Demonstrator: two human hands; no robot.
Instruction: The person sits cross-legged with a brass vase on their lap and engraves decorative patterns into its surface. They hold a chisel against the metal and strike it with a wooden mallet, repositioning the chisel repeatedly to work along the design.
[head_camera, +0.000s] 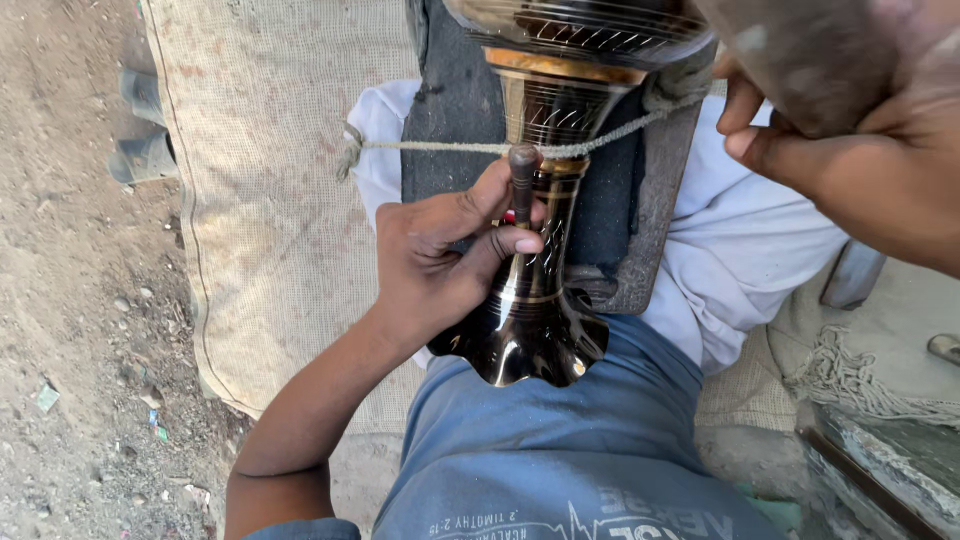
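A shiny dark brass vase (537, 310) with a scalloped flared mouth lies across my lap, its engraved round body (590, 30) at the top of the view. A cord (440, 146) is tied across its neck. My left hand (440, 260) grips a small chisel (522, 180) upright against the vase's neck. My right hand (850, 150) is raised at the upper right, closed around a dark, blurred mallet head (800, 55).
A dark padded board (640, 220) lies under the vase on white cloth (750, 240). A woven sack mat (270, 200) covers dirt ground (70, 300) on the left. Frayed rope (850, 380) and a wooden edge (880, 470) sit at lower right.
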